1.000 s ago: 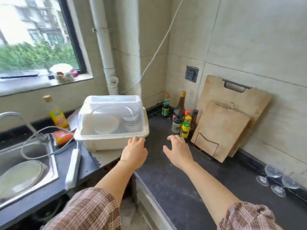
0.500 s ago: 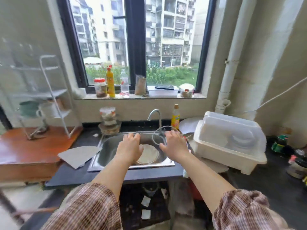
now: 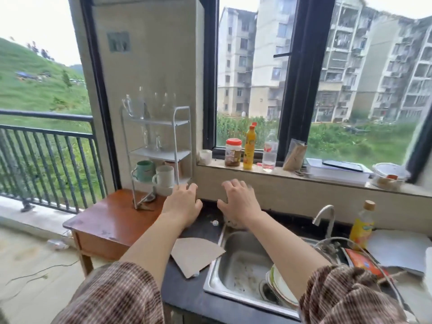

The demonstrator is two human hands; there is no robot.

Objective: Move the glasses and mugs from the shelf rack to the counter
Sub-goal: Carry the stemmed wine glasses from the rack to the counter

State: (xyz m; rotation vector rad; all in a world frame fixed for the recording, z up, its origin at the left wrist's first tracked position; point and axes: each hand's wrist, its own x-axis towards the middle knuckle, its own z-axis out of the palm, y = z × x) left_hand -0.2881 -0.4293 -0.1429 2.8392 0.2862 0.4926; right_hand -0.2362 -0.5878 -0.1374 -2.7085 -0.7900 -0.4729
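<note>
No legible text. Labels on jar (image 3: 233, 149), yellow bottle (image 3: 249, 147) & clear bottle (image 3: 270, 150) at windowsill's (image 3: 327, 177) left end too blurred to read; same for bottle (image 3: 361, 226) by sink.

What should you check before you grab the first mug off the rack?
1. Left hand empty: ok, fingers spread, nothing held.
2. Right hand empty: ok.
3. Mugs reachable: ok, the white mug and green mug stand on the lowest shelf of the rack, just beyond the left hand.
4. Handles facing out: ok for those two; both point left.
5. Glasses on the upper shelves steady: cannot tell, too blurred.
6. Room on the counter: partly ok; a cardboard piece lies beside the sink.
</note>
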